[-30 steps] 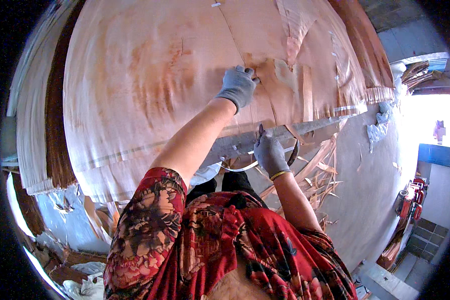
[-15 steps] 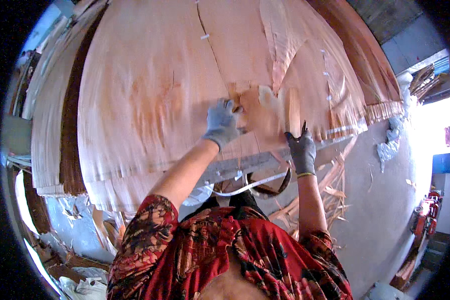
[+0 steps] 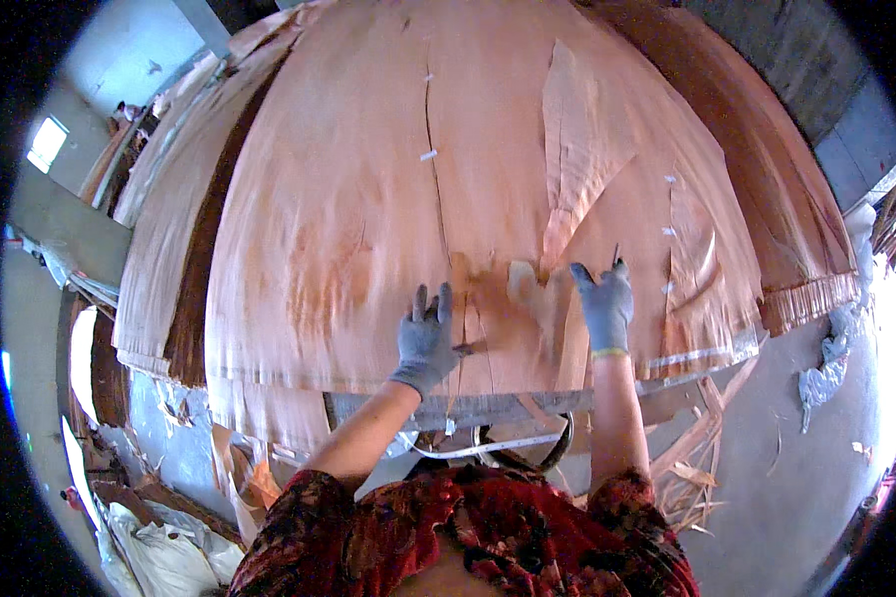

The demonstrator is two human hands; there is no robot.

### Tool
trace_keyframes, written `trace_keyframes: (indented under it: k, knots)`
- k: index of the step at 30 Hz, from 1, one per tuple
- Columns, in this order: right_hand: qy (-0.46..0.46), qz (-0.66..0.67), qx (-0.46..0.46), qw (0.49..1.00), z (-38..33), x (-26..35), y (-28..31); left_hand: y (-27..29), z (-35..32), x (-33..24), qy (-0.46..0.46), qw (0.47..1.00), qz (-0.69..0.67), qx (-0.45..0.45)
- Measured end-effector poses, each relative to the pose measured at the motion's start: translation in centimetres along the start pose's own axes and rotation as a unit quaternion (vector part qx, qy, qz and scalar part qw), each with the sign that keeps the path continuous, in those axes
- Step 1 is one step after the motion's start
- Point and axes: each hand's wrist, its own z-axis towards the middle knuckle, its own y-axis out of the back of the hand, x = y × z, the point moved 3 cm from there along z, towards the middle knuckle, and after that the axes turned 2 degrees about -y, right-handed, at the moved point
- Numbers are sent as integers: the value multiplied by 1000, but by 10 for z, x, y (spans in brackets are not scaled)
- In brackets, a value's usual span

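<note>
A broad sheet of reddish wood veneer [image 3: 368, 189] lies on the stack before me. My left hand [image 3: 426, 338], in a grey glove, rests on it near the front edge with fingers stretched out; something small and dark shows at its thumb. My right hand [image 3: 605, 308], also gloved, is over the sheet farther right. A slim, dark pointed tool [image 3: 616, 257], perhaps a small knife, sticks up from its fingers. Between the hands lie a darker veneer patch [image 3: 503, 323] and a pale strip [image 3: 573, 338]. Beyond them a long crack bears white tape pieces [image 3: 428, 155].
A torn, lifted veneer flap [image 3: 579, 149] lies ahead of my right hand. More veneer stacks stand at the left [image 3: 184, 209] and right [image 3: 757, 169]. Veneer scraps [image 3: 702, 463] litter the floor at the right. White sacks [image 3: 154, 547] lie at the lower left.
The view has shifted, so the stack sits lower in the picture. My left hand has left the patch's edge and its fingers have straightened. My right hand has moved forward past the pale strip.
</note>
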Motion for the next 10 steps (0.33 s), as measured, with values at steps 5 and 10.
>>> trace_keyframes:
  k: [5,10]
  knots:
    - [29,-45,5,999,58,32,-49,7,0,-14,-13,999,11,-28]
    - [-36,25,46,998,74,29,-75,1,-5,-15,-10,998,-38,-45]
